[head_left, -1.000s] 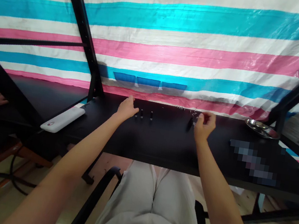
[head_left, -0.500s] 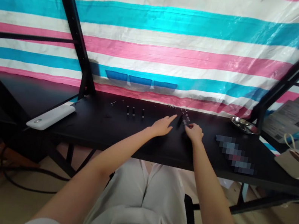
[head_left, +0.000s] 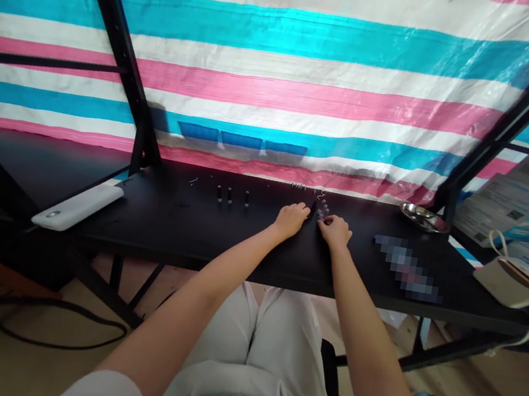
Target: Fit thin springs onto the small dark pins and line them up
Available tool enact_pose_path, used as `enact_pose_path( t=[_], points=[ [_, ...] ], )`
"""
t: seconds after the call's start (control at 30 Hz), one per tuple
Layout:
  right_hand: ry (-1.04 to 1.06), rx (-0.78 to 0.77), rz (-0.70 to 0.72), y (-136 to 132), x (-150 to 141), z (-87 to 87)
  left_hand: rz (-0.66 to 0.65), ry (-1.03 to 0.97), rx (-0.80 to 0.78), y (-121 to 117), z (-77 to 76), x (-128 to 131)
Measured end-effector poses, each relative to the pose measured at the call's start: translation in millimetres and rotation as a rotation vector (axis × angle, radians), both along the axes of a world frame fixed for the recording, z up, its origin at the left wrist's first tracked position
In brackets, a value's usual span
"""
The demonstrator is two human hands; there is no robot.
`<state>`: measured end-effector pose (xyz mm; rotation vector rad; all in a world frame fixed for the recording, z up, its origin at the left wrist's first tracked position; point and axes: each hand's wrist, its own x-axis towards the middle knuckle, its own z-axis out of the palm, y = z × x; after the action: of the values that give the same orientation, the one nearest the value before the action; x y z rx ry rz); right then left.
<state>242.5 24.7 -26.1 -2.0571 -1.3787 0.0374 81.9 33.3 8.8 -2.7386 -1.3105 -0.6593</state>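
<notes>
My left hand [head_left: 292, 220] is closed, its fingertips at a small dark upright tube [head_left: 314, 210]. Just right of that tube is a cluster of small greyish, see-through pieces [head_left: 323, 208], too small to make out fully. My right hand [head_left: 337, 233] rests close in front of this cluster, thumb and forefinger pinched together; what lies between them is hidden. Farther left, several small black tubes with pale lower ends stand in a loose row, one of them a black tube [head_left: 247, 199] set a little apart.
Tiny light bits [head_left: 298, 187] lie along the back edge of the black table [head_left: 178, 231]. A metal dish [head_left: 423, 218] and a blurred-out object [head_left: 407, 269] are on the right, near a beige bag [head_left: 508, 283]. On the left lies a long white case [head_left: 78, 206].
My left hand has gone from a pointing forefinger to curled fingers at the dark tube. My right hand stays by the greyish cluster. The whole view has shifted slightly.
</notes>
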Motion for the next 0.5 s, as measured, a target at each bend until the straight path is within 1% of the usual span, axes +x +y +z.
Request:
enact_pose_path(
  t=[0.07, 0.13, 0.23, 0.3, 0.4, 0.5],
  points=[
    [0.005, -0.001, -0.002, -0.3, -0.4, 0.8, -0.001, -0.048, -0.016, -1.5, 1.8, -11.0],
    [0.014, -0.016, -0.001, -0.9, -1.1, 2.3, 0.006, -0.136, -0.022, -2.9, 3.5, -25.5],
    [0.035, -0.054, -0.001, -3.0, -4.2, 5.3, 0.042, -0.331, -0.012, -5.7, 4.0, -51.0],
    [0.043, -0.083, 0.012, -5.6, -8.9, 7.1, 0.078, -0.453, -0.002, -8.6, 1.7, -67.2],
    [0.029, -0.107, 0.078, -12.0, -21.2, 8.8, 0.150, -0.573, -0.023, -15.2, -4.9, -84.9],
    [-0.045, -0.087, 0.208, -20.5, -36.7, 9.5, 0.204, -0.632, -0.050, -23.1, -10.3, -92.1]
  ],
)
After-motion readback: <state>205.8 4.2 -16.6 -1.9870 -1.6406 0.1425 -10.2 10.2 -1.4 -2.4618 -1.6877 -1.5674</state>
